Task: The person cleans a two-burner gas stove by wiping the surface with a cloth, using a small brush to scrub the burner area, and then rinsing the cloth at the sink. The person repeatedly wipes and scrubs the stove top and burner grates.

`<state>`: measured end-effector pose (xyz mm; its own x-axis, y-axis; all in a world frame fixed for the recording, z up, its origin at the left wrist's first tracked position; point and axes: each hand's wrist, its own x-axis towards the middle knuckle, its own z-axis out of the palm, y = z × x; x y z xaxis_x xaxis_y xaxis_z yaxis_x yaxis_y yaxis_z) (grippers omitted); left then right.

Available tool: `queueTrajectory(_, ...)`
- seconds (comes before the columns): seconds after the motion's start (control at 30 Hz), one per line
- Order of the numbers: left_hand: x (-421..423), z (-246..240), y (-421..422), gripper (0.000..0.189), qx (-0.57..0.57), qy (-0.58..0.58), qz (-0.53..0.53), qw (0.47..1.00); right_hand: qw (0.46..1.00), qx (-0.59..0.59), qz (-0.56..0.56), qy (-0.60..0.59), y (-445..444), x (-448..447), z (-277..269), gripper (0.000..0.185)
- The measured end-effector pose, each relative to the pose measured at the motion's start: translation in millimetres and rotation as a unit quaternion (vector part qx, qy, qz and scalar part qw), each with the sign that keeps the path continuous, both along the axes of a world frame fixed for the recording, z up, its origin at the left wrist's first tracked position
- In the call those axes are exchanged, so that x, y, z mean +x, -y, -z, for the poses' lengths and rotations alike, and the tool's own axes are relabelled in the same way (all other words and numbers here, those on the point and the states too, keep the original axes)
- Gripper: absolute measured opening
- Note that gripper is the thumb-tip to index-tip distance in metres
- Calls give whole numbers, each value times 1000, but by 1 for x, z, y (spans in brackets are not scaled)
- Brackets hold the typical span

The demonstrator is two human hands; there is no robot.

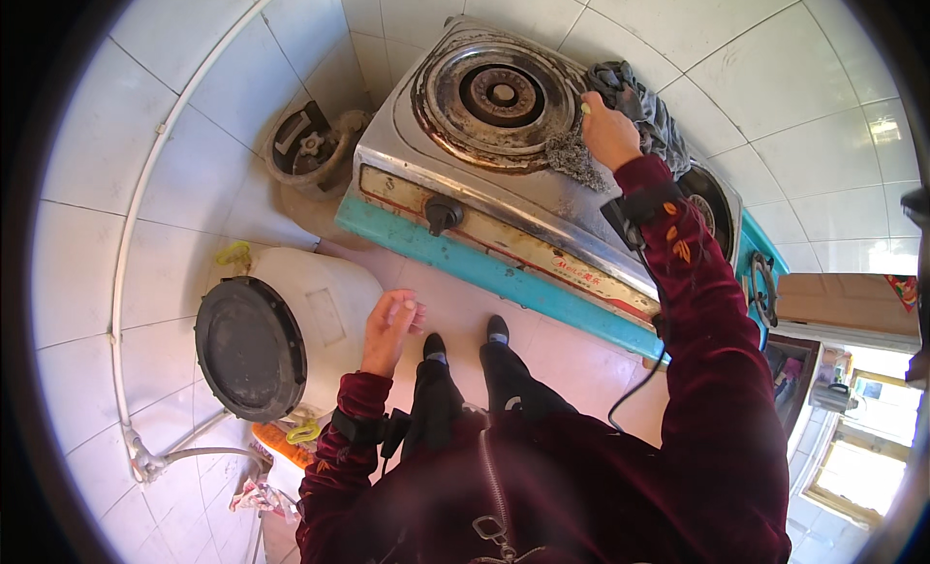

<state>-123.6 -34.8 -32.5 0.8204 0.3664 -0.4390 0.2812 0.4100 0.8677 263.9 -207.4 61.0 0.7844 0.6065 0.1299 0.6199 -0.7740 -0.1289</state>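
My right hand (pixel 609 131) is at the right edge of the large gas burner (pixel 503 93), its fingers closed around something mostly hidden, of which a small pale green bit shows. Just beside and below that hand, a matted grey scouring pad (pixel 574 159) lies against the burner's stained rim. A crumpled grey cloth (pixel 650 113) rests behind the hand along the back of the gas stove (pixel 407 139). My left hand (pixel 394 330) hangs over the floor in front of the stove, fingers loosely curled, with nothing seen in it.
A white plastic barrel with a black screw lid (pixel 251 348) stands at the left. Behind it is a gas cylinder (pixel 320 148) in the corner. The stove sits on a turquoise stand (pixel 465 262). A white pipe (pixel 127 273) runs along the tiled wall. A black cable hangs from my right forearm.
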Motion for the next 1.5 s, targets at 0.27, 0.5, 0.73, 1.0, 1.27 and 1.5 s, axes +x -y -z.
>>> queueTrajectory(0.27,-10,-1,-3,25,11,-16,-18,1000,1000,8,12,-21,-13,24,15,29)
queueTrajectory(0.5,-15,3,-4,23,1,-5,-26,1000,999,19,24,-36,-18,32,14,31)
queueTrajectory(0.73,-11,2,-3,23,12,-15,-23,1000,1000,-9,9,-28,-15,43,15,30)
queueTrajectory(1.0,-12,3,-1,24,16,-13,-20,1000,999,3,18,-34,30,33,6,32)
queueTrajectory(1.27,-6,5,5,24,23,-23,-15,999,998,56,-31,-29,13,54,21,31)
queueTrajectory(1.5,-6,11,5,24,26,-23,-15,999,997,-9,-11,-78,16,61,8,31)
